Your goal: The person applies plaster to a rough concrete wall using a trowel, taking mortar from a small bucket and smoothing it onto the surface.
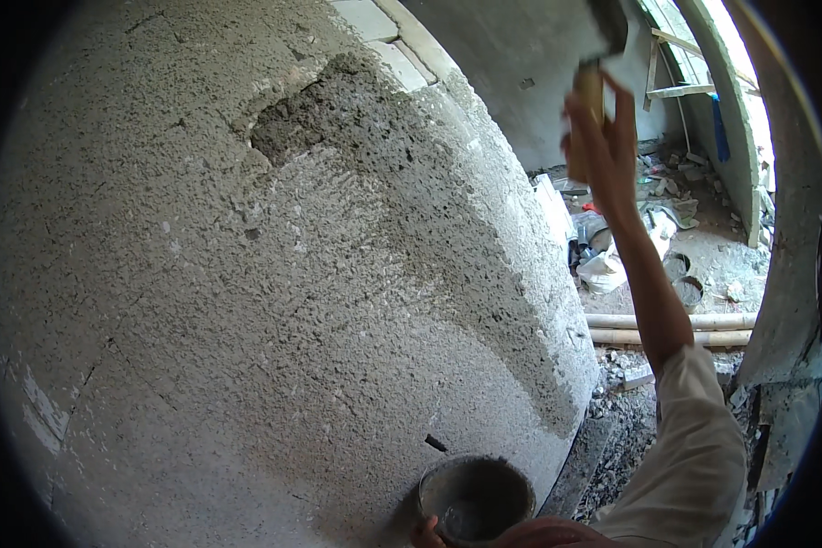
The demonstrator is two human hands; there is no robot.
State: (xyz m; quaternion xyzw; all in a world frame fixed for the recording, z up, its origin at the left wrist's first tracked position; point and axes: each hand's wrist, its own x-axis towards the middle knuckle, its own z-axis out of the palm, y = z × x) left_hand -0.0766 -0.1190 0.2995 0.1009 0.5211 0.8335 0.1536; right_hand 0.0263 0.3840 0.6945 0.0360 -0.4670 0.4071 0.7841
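Observation:
My right hand (603,137) is raised at the upper right, fingers wrapped round the wooden handle of a trowel (609,26). Its dark blade points up and is partly cut off by the top edge. Low in the picture, my left hand (427,532) grips the rim of a round dark bucket (477,500) beside the wall; only a few fingers show. Some grey wet residue lies inside the bucket. A rough grey wall (338,292) fills the left and middle. Darker wet mortar (374,114) sits on its upper part, thick and lumpy at the left end.
Bare blocks (367,20) show at the wall's top edge. Through the opening on the right lie white sacks (603,269), rubble, small buckets (688,290) and long poles (676,321) across the floor. A wooden frame (680,89) stands farther back.

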